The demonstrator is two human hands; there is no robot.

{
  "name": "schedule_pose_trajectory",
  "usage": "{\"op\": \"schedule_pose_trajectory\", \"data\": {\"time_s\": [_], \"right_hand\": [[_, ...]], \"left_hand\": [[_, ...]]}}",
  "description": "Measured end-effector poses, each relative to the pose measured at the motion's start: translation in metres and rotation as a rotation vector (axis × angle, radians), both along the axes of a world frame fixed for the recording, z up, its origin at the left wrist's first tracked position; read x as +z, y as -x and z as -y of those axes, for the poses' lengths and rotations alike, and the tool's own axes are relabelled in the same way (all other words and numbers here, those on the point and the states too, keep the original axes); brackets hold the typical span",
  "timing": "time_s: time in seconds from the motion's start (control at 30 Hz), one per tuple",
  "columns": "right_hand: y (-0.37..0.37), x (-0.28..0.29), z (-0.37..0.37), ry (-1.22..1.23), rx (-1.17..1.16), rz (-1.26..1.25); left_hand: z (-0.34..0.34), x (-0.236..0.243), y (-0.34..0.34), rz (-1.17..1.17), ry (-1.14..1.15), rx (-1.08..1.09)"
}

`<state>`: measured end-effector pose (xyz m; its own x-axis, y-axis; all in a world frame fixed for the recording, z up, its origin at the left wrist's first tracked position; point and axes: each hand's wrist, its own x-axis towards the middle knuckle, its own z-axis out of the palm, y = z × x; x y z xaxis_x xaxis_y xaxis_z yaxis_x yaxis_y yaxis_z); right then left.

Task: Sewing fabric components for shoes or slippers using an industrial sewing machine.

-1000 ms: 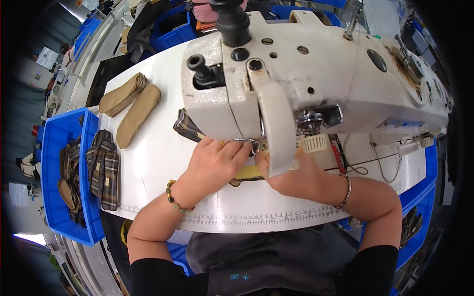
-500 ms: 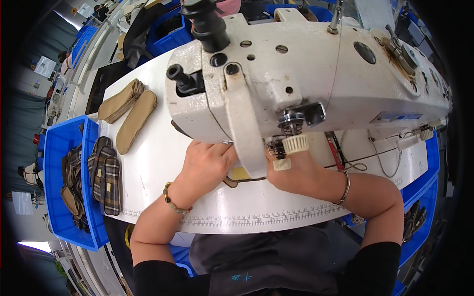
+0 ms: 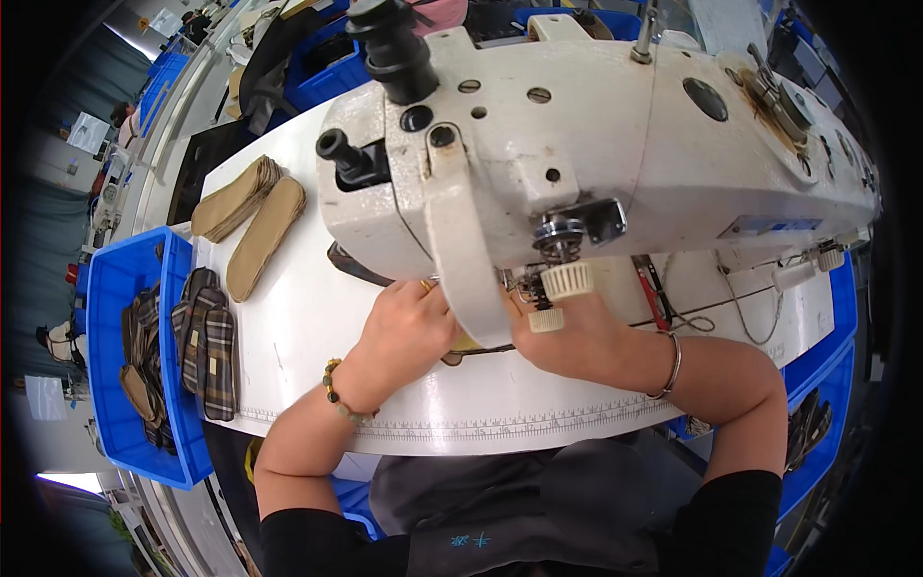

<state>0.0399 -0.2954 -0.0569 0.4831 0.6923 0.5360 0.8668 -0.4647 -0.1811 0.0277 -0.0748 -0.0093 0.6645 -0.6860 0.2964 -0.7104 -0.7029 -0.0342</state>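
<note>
Under the head of a white sewing machine (image 3: 577,125), both my hands are at a sewn piece that is mostly hidden. Only a brown edge (image 3: 452,359) of the piece shows between my hands. My left hand (image 3: 409,325), a ring on one finger, is closed at its left side with fingers curled in. To the right, my right hand (image 3: 567,338) bends in behind the machine's cream knobs (image 3: 567,280), its fingertips largely covered. A dark curved edge (image 3: 356,263) sticks out left of the machine head; whether it belongs to the same piece I cannot tell.
Tan sole-shaped pieces (image 3: 266,236) lie on the white table (image 3: 317,337) at the left, some stacked. Plaid slipper uppers (image 3: 207,346) hang over a blue bin (image 3: 101,365) holding more. Red-handled snips (image 3: 653,293) and a cord (image 3: 769,327) lie right of the needle area.
My left hand has turned slightly, and the dark curved edge now shows left of the machine head. Less of the yellow patch between my hands is visible.
</note>
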Motion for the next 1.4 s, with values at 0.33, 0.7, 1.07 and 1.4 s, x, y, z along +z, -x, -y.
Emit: {"op": "schedule_pose_trajectory", "data": {"time_s": [0.33,0.7,1.07,1.4], "right_hand": [[0.008,0.018,0.002,0.282,-0.031,-0.055],[0.007,0.029,0.003,0.244,0.013,-0.044],[0.006,0.030,0.000,0.108,0.027,-0.032],[0.006,0.027,-0.002,0.104,0.004,0.006]], "left_hand": [[0.013,0.002,0.004,0.100,-0.043,0.010],[0.011,0.018,0.000,-0.080,-0.034,0.100],[0.001,0.010,-0.006,-0.451,0.113,0.349],[0.009,0.008,-0.003,-0.130,0.118,0.132]]}}
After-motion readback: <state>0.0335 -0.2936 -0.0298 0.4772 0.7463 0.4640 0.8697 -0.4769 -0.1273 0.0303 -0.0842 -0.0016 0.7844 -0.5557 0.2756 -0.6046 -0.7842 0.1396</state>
